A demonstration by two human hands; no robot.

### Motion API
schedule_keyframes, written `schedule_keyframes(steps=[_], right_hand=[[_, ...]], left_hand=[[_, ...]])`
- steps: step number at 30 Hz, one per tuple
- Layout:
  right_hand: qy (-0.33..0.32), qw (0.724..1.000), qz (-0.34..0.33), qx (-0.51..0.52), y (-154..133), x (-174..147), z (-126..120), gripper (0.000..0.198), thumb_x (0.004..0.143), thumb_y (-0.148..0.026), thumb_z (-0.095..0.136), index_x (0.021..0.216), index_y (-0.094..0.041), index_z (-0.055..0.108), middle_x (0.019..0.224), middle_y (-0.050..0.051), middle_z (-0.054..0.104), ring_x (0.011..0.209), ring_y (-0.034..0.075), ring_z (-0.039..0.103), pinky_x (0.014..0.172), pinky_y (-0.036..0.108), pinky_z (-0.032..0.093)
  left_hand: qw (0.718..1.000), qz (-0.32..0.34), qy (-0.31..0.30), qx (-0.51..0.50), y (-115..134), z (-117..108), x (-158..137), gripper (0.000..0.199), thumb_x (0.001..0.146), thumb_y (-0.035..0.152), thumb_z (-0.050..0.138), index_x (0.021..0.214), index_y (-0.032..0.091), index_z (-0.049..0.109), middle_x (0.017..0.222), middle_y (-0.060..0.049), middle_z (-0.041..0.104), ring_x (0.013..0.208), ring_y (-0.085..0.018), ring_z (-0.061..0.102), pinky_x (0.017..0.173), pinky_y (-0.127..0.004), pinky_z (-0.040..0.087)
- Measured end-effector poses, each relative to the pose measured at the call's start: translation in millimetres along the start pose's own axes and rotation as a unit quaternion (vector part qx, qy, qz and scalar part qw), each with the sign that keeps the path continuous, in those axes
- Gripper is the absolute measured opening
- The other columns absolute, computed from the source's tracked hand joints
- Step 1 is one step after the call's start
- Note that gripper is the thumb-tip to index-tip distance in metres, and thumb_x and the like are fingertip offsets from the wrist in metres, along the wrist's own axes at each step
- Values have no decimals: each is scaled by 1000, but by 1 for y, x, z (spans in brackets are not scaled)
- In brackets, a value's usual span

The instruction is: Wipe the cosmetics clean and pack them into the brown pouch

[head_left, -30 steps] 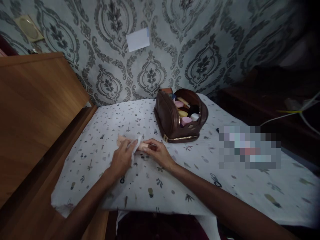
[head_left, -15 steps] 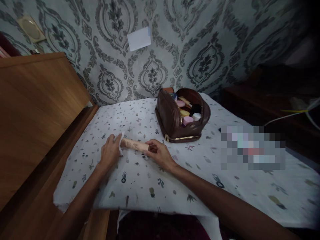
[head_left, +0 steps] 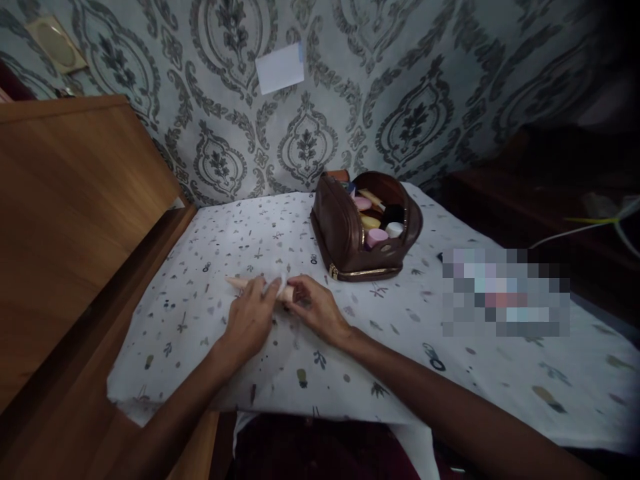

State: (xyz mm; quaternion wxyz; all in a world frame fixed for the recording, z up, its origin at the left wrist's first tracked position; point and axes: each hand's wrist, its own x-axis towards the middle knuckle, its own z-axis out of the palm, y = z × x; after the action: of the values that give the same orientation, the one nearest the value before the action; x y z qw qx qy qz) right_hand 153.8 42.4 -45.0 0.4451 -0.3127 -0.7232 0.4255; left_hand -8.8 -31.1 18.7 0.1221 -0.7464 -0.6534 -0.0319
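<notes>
A beige cosmetic tube (head_left: pixel 236 283) lies sideways just above the patterned cloth, its flat crimped end pointing left. My right hand (head_left: pixel 320 312) is closed on the tube's other end, with thumb and fingers pinching it. Across the middle of the tube, my left hand (head_left: pixel 251 315) presses a crumpled white tissue (head_left: pixel 283 283) against it with closed fingers, hiding most of the tube's body. Behind my right hand stands a dark brown toiletry bag (head_left: pixel 336 230), unzipped, with pink, yellow and white lidded items inside.
White printed cloth (head_left: pixel 210 373) covers the table. A wooden panel (head_left: pixel 85 180) rises along the left side, and patterned wallpaper (head_left: pixel 220 160) closes off the back. On the right, a pixelated patch (head_left: pixel 505 293) hides something on the cloth.
My left hand has slid right with the tissue, from the tube's flat end to its middle near my right hand. The right hand keeps its hold, nearly still.
</notes>
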Motion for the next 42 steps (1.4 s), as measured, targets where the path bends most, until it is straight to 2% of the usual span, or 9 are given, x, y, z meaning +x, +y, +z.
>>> schedule_keyframes(steps=[5, 11, 15, 18, 23, 28, 31, 37, 42], right_hand=[[-42, 996, -53, -61, -2, -4, -1, 28, 77, -9, 62, 102, -22, 60, 99, 3, 63, 89, 18, 62, 82, 31, 51], [-102, 983, -106, -107, 7, -4, 1, 35, 77, -2, 59, 106, -20, 59, 102, 5, 61, 89, 19, 62, 78, 30, 51], [-124, 979, -107, -124, 7, -4, 0, 35, 80, -8, 64, 112, -21, 59, 103, 6, 62, 91, 19, 62, 79, 31, 51], [-132, 971, -95, -175, 5, -3, -3, 40, 82, -23, 74, 119, -21, 59, 109, 9, 64, 99, 24, 61, 86, 38, 49], [-118, 950, -56, -282, 5, 1, -2, 32, 78, -39, 81, 97, -18, 66, 98, 9, 65, 96, 27, 57, 84, 39, 44], [-123, 951, -65, -277, 5, 2, 0, 20, 80, -30, 78, 85, -18, 63, 91, 6, 63, 90, 24, 55, 81, 36, 42], [-117, 957, -72, -255, 6, 2, 1, 20, 78, -26, 78, 82, -19, 60, 88, 5, 62, 87, 23, 55, 80, 36, 43], [-123, 969, -49, -207, 3, -1, -1, 25, 75, -20, 79, 91, -19, 60, 95, 6, 63, 91, 23, 58, 78, 33, 45], [-149, 974, 24, -170, -4, -3, -3, 22, 79, -20, 71, 96, -21, 58, 82, -1, 62, 72, 16, 57, 66, 26, 41]], left_hand=[[1000, -7, -19, 23, 7, -6, -9, 51, 89, 6, 44, 137, 21, 47, 112, -11, 55, 102, -25, 58, 66, -30, 52], [990, -104, -76, 54, -30, 2, -27, 51, 92, 6, 39, 142, 19, 45, 116, -14, 57, 109, -27, 59, 72, -33, 55], [982, -156, -87, 64, -53, 9, -35, 54, 89, 3, 41, 140, 16, 47, 116, -16, 57, 104, -28, 61, 73, -37, 56], [981, -160, -87, 60, -59, 11, -38, 53, 89, 3, 40, 140, 15, 48, 115, -16, 57, 102, -29, 62, 70, -37, 56], [994, -98, -38, 25, -33, 13, -37, 53, 92, 5, 37, 142, 19, 44, 118, -14, 57, 107, -28, 60, 70, -34, 53], [999, 27, -31, -19, 12, 13, -30, 59, 89, 4, 40, 145, 24, 39, 118, -11, 57, 105, -27, 59, 67, -32, 52], [999, 31, -41, -14, 17, 10, -22, 58, 89, 4, 42, 144, 23, 41, 117, -12, 57, 102, -26, 59, 66, -31, 51], [991, -94, -86, 30, -36, 8, -19, 51, 94, 7, 36, 141, 20, 48, 116, -14, 56, 105, -29, 59, 70, -36, 52], [985, -145, -87, 35, -71, 15, -26, 49, 95, 9, 33, 141, 19, 48, 111, -13, 57, 97, -27, 62, 68, -34, 50]])
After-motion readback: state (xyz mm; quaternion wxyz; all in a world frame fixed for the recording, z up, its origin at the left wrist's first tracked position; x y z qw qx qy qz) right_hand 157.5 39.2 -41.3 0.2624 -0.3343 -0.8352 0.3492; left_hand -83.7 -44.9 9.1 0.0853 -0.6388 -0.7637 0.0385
